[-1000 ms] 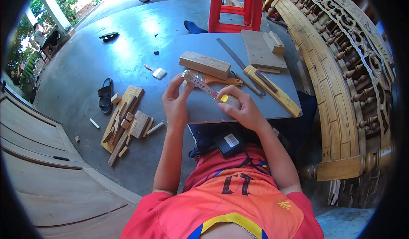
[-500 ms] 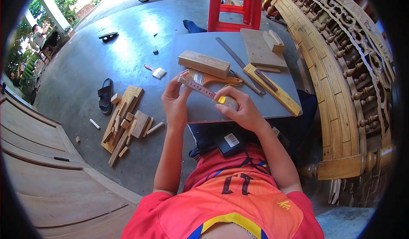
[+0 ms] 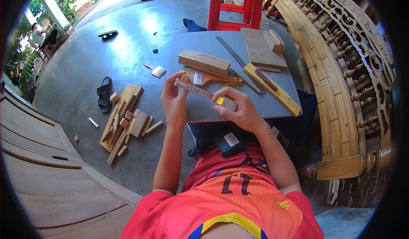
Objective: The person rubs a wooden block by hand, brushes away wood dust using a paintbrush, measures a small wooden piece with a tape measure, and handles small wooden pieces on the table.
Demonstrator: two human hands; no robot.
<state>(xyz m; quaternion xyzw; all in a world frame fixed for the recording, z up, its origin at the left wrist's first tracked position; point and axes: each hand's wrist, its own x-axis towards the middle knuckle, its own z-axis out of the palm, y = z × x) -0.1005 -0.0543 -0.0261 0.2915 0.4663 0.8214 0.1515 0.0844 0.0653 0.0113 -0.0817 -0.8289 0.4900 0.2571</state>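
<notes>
My right hand (image 3: 243, 111) is closed around a tape measure (image 3: 226, 103) with a yellow button. Its short blade (image 3: 196, 89) is pulled out toward my left hand (image 3: 174, 103). Between the thumb and fingers of that left hand is a small piece of wood (image 3: 185, 78), mostly hidden, with the blade's end against it. Just beyond both hands, a wide paintbrush (image 3: 208, 77) with an orange handle lies on the grey board (image 3: 200, 111). A thick wooden block (image 3: 204, 63) lies behind the brush, partly over it.
On the board's right lie a metal ruler (image 3: 230, 51), a yellowish wooden tool (image 3: 277, 93) and a flat wooden panel (image 3: 262, 51). Wood offcuts (image 3: 138, 122), a sandal (image 3: 104, 96) and another brush (image 3: 155, 70) are on the floor. A red stool (image 3: 215, 9) stands behind; a carved bench (image 3: 336, 111) is right.
The tape end and my left fingers have shifted slightly left, and the small wood piece shows more clearly. My right hand has barely moved.
</notes>
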